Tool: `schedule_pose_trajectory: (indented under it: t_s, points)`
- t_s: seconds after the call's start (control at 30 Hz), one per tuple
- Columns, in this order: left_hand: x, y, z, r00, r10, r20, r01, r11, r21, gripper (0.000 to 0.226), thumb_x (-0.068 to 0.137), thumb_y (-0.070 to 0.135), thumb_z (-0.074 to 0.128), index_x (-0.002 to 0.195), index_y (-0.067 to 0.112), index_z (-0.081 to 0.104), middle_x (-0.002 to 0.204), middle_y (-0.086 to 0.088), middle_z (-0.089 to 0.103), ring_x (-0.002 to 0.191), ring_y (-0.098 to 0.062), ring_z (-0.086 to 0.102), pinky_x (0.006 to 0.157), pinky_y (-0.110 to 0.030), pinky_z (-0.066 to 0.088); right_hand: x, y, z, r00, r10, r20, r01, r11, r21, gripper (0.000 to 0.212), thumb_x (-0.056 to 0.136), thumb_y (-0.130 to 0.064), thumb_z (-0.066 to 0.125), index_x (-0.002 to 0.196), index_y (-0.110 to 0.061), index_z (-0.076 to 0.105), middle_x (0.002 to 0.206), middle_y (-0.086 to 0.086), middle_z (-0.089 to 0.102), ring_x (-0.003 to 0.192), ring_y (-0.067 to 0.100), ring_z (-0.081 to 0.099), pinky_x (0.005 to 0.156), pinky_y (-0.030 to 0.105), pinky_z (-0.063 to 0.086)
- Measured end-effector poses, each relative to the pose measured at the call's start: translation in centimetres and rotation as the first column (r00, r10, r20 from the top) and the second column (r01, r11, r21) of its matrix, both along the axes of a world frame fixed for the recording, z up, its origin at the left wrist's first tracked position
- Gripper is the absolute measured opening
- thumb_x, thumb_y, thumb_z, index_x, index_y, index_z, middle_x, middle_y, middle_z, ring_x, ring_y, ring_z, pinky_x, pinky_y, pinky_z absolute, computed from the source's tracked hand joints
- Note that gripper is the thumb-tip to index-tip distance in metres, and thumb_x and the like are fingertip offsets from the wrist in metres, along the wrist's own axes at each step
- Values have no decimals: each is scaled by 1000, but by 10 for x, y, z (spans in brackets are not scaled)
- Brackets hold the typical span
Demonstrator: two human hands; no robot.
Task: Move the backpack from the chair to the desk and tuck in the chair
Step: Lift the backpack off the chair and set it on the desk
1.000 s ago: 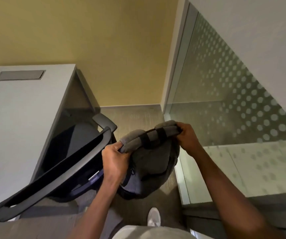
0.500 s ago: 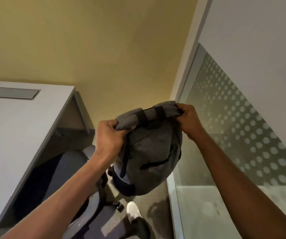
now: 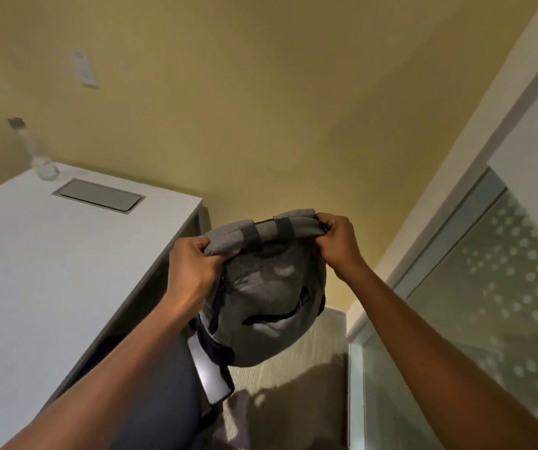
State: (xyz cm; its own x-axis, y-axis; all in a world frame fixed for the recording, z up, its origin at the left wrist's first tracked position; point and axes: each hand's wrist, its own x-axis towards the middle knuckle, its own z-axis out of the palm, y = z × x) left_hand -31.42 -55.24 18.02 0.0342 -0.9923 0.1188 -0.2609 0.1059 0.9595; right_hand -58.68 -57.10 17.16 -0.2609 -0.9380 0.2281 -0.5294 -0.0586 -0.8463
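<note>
Because the backpack [image 3: 267, 306] must clear the bench [image 3: 66, 271], both hands' fingers [image 3: 206, 254] clench its padded top, keeping it level.

Quick headcount from where I'm standing: one backpack [image 3: 267, 300], grey, and that's the only bag around. Two hands [image 3: 193, 274] on it, one left and one right [image 3: 337, 241], so two bare forearms in the shot too. One desk [image 3: 50, 271], white top, with one flat grey cover plate [image 3: 98, 195] set into it. One chair [image 3: 163, 384], and I can only make out one armrest [image 3: 210, 375] on it. One clear bottle [image 3: 42, 160] at the far edge of the desk. One white wall plate [image 3: 83, 69] up on the yellow wall, plus one small grey thing [image 3: 16, 122] lower down that's too blurry to call. One frosted glass panel [image 3: 494, 303] covered in dots, way too many to count.
</note>
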Motion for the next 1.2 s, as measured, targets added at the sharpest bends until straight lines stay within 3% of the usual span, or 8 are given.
schedule_pose_trajectory:
  t_s: [0.1,0.2,0.33,0.43,0.57,0.73,0.93,1.2]
  points:
    - [21,-42,12,983,91,159,-86,996,-36,21,85,31,85,69,18,80,66,-2,76,65,-16,73,49,-32,54,26,-48,4,999,24,36,-23,1000,-19,42,84,16,56,110,-3,83,104,15,82,103,31,76,90,56,62]
    - [43,-86,19,917,155,368,-126,987,-102,11,88,27,80,82,19,81,70,2,71,67,-18,70,52,-26,47,53,-94,3,998,45,42,-44,999,-15,44,82,14,54,106,-7,84,99,11,83,99,27,77,85,52,63]
    - [84,-153,23,607,251,754,-197,967,-163,11,91,18,65,84,13,71,79,-15,70,72,-41,66,62,-39,51,98,-165,5,997,74,37,-75,997,24,42,83,9,55,105,-13,84,98,8,83,96,27,77,82,49,63]
    - [111,-240,24,616,324,718,-346,930,-123,13,92,11,64,80,11,69,74,-12,64,62,-31,59,60,-36,51,131,-264,-1,989,141,35,-143,987,77,41,84,9,56,105,-15,83,95,6,82,91,28,76,77,46,62]
    - [128,-276,28,628,344,698,-374,920,-117,17,90,2,63,78,11,71,75,-13,64,68,-35,59,65,-37,51,150,-287,2,994,98,37,-101,992,80,41,85,8,58,107,-16,83,94,3,82,87,26,75,72,38,58]
    - [150,-358,40,619,352,702,-418,904,-85,20,88,-5,60,82,8,75,76,-14,66,58,-19,52,64,-35,46,178,-362,-4,984,129,123,-135,990,42,41,88,6,61,114,-17,83,101,2,83,91,21,76,76,35,62]
    - [178,-451,50,595,345,726,-442,895,-62,16,94,-2,61,88,3,76,83,-18,69,69,-29,60,61,-31,44,217,-433,-14,968,140,209,-149,988,30,31,96,0,64,119,-14,79,111,2,81,100,21,76,89,36,64]
    - [188,-531,43,545,407,733,-508,856,-97,28,95,-10,48,98,-2,75,97,-26,71,83,-39,65,74,-44,55,246,-491,-25,941,171,293,-207,974,96,30,95,2,68,121,-11,77,115,5,79,107,24,76,97,38,64]
